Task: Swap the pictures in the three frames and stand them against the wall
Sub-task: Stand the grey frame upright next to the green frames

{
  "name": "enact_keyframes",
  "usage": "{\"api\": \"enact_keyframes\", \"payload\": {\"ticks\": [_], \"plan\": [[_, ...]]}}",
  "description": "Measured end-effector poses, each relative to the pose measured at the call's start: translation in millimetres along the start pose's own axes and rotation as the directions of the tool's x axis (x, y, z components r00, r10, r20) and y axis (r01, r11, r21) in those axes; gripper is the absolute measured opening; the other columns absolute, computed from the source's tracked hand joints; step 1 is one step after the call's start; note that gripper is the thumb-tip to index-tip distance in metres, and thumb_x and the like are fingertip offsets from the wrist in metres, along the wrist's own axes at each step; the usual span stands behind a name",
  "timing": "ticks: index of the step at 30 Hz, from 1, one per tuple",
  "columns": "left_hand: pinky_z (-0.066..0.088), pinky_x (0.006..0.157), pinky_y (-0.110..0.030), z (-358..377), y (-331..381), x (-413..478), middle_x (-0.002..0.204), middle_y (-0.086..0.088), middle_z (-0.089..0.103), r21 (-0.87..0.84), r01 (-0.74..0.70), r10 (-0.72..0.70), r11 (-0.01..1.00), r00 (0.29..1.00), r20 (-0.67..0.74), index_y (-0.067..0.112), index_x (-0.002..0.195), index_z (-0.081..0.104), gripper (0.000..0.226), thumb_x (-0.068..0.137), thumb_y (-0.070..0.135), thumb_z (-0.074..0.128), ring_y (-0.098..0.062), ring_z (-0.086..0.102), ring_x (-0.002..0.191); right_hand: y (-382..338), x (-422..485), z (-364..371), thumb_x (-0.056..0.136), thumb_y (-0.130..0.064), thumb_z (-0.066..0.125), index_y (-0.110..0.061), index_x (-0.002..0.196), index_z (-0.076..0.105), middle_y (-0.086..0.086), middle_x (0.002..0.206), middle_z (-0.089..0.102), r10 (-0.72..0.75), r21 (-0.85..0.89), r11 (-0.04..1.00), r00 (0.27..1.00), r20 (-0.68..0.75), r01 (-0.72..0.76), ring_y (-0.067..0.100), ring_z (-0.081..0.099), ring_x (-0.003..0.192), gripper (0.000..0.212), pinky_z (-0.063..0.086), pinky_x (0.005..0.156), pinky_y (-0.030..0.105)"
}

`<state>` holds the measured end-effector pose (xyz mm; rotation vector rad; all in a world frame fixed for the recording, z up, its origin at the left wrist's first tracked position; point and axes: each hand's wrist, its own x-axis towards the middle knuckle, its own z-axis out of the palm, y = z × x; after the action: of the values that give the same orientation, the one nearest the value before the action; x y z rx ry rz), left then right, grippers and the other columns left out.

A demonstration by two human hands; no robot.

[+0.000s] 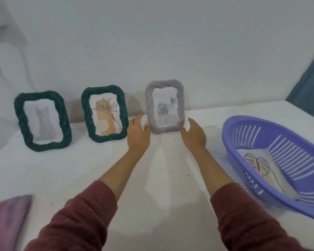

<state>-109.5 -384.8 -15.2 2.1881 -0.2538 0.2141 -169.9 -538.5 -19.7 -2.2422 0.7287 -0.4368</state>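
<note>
**A:** How far along is this looking?

**B:** Nearly finished, I'd judge. All three frames are standing upright along the wall [152, 42]. The left green frame [42, 121] is showing a grey cat, the middle green frame [104, 113] is showing a line-drawn flower, and the grey frame [165, 108] is showing pale roses.

**A:** And the hands?

**B:** Both are hanging open with relaxed fingers, holding nothing. The left hand [138, 132] is sitting just beside the grey frame's lower left corner and the right hand [195, 135] is by its lower right. The thumbs may be brushing the frame, but the blur there is making that hard to tell.

**A:** So what is remaining?

**B:** Probably just checking that the grey frame is leaning steadily. One loose leaf picture [259, 163] is lying in the purple basket [239, 134] off to the right, most likely one of the pictures taken out.

**A:** What is everything resting on?

**B:** A soft white surface [80, 169], which is looking like a bed sheet, so the frames could be tipping easily. A pink cloth [5, 220] is showing at the near left, and a teal fabric [310, 95] is hanging at the far right.
</note>
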Motion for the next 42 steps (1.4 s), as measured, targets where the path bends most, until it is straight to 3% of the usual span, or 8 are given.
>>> {"api": "enact_keyframes", "payload": {"ticks": [6,12,15,19,23,29,38,42], "plan": [[0.037,0.100,-0.038,-1.5,16.7,-47.3,0.138,-0.012,0.043,0.256,-0.094,0.046,0.962,0.981,0.187,0.013,0.131,0.047,0.039,0.094,0.025,0.044,-0.030,0.038,0.127,-0.3,-60.4,-24.5,0.094,-0.019,0.040,-0.006,0.142,0.029,0.010,0.154,0.024,-0.142,-0.461,0.860,0.969,0.201,0.221,0.023,0.022,0.142,0.052,0.013,0.116,0.034],[0.043,0.096,-0.040,10.5,41.6,-115.9,0.129,-0.014,0.050,0.339,-0.099,-0.061,0.936,0.900,0.431,0.009,0.121,0.056,0.039,0.092,0.033,0.046,-0.032,0.047,0.120,2.0,-130.9,-96.0,0.092,-0.016,0.047,-0.011,0.141,0.034,0.008,0.153,0.028,-0.257,-0.507,0.820,0.962,0.089,0.266,0.021,0.028,0.140,0.051,0.017,0.115,0.037],[0.042,0.100,-0.040,26.3,54.0,-155.3,0.132,-0.015,0.047,0.345,-0.049,-0.149,0.937,0.840,0.522,0.007,0.122,0.055,0.047,0.091,0.040,0.046,-0.034,0.045,0.122,20.0,-162.2,-145.8,0.089,-0.027,0.055,-0.014,0.137,0.040,0.008,0.144,0.042,-0.200,-0.516,0.836,0.979,0.033,0.188,0.026,0.040,0.132,0.052,0.026,0.110,0.039],[0.035,0.101,-0.041,49.9,83.4,-192.1,0.135,-0.015,0.034,0.381,0.040,-0.222,0.924,0.866,0.448,0.009,0.128,0.048,0.049,0.092,0.042,0.044,-0.033,0.032,0.128,52.5,-181.3,-196.4,0.086,-0.043,0.057,-0.020,0.137,0.041,0.004,0.134,0.054,-0.100,-0.537,0.822,0.976,0.195,0.191,0.024,0.050,0.123,0.058,0.032,0.105,0.038],[0.034,0.100,-0.041,78.6,111.9,-212.5,0.137,-0.013,0.031,0.366,0.168,-0.313,0.915,0.868,0.386,0.008,0.127,0.047,0.045,0.093,0.037,0.046,-0.030,0.029,0.130,80.6,-184.6,-208.8,0.091,-0.029,0.053,-0.024,0.142,0.032,0.005,0.138,0.051,-0.179,-0.488,0.804,0.921,0.347,0.340,0.025,0.051,0.122,0.055,0.038,0.104,0.037],[0.041,0.096,-0.034,102.9,140.8,-214.0,0.135,-0.012,0.036,0.384,0.319,-0.438,0.867,0.855,0.279,0.007,0.127,0.046,0.047,0.087,0.026,0.061,-0.026,0.037,0.126,98.1,-179.3,-210.6,0.096,-0.014,0.041,-0.024,0.145,0.027,0.008,0.140,0.048,-0.257,-0.388,0.833,0.896,0.362,0.396,0.028,0.048,0.124,0.052,0.041,0.099,0.037],[0.043,0.090,-0.029,104.3,155.5,-202.3,0.127,-0.011,0.054,0.497,0.301,-0.483,0.814,0.827,0.289,0.011,0.120,0.053,0.038,0.083,0.015,0.061,-0.026,0.050,0.117,93.0,-177.2,-213.5,0.095,-0.011,0.042,-0.023,0.144,0.029,0.012,0.135,0.051,-0.258,-0.357,0.846,0.891,0.373,0.395,0.030,0.050,0.121,0.051,0.041,0.099,0.037],[0.040,0.073,-0.028,101.4,156.1,-197.7,0.116,-0.005,0.061,0.407,0.377,-0.516,0.832,0.796,0.317,0.012,0.104,0.056,0.026,0.080,0.012,0.066,-0.024,0.059,0.107,91.4,-177.5,-213.5,0.095,-0.011,0.041,-0.022,0.143,0.031,0.012,0.134,0.052,-0.252,-0.350,0.854,0.894,0.370,0.386,0.030,0.050,0.120,0.050,0.041,0.099,0.037]]}}
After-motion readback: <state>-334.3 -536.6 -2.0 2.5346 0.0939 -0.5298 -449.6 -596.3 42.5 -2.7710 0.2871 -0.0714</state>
